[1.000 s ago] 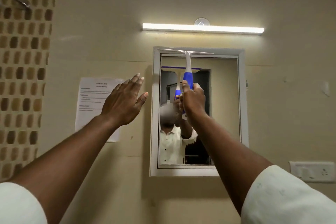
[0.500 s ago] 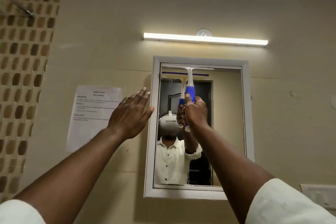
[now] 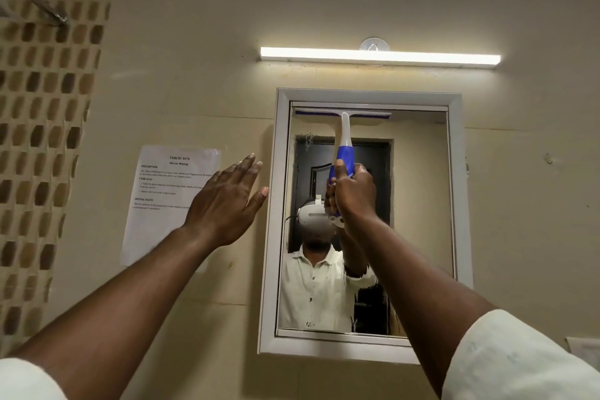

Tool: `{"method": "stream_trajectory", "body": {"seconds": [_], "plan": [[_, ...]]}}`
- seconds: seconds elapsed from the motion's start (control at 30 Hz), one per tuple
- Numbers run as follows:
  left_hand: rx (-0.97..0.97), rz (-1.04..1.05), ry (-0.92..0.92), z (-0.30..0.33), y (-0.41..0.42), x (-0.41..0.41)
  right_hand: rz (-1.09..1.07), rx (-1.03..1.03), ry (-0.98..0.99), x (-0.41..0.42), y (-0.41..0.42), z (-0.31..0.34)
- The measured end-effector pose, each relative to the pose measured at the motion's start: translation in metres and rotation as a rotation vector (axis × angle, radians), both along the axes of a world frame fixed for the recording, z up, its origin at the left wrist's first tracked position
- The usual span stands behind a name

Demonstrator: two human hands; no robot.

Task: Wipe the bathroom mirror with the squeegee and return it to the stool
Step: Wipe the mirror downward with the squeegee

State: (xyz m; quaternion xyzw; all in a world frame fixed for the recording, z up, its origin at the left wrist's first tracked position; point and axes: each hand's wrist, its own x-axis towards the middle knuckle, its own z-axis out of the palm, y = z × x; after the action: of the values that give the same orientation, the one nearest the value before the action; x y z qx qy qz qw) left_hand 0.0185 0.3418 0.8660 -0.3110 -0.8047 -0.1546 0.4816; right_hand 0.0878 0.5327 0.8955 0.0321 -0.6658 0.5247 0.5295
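Note:
The white-framed mirror (image 3: 418,204) hangs on the beige wall. A squeegee (image 3: 344,133) with a white neck and blue grip has its blade flat against the glass at the top left of the mirror. My right hand (image 3: 354,195) is closed around the blue grip below the blade. My left hand (image 3: 227,201) is raised with fingers spread, just left of the mirror frame, holding nothing. The stool is out of view.
A lit tube light (image 3: 380,57) runs above the mirror. A printed paper sheet (image 3: 168,201) is stuck to the wall left of the mirror. Brown mosaic tiles (image 3: 42,127) cover the far left wall. A wall switch plate (image 3: 584,347) peeks in at the lower right.
The view tilted up, so the mirror sits lower in frame. The squeegee blade stays near the top of the glass. My left hand drifted slightly right toward the frame.

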Motion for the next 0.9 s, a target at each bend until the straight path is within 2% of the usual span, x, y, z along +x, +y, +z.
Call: {"method": "stream_trajectory", "body": {"seconds": [0.57,0.9], "plan": [[0.015,0.007,0.024,0.009,0.004,0.003,0.189,-0.056,-0.004,0.0,0.0,0.005],[-0.003,0.0,0.033,0.01,0.003,0.007,0.223,-0.114,-0.036,0.005,-0.005,0.011]]}}
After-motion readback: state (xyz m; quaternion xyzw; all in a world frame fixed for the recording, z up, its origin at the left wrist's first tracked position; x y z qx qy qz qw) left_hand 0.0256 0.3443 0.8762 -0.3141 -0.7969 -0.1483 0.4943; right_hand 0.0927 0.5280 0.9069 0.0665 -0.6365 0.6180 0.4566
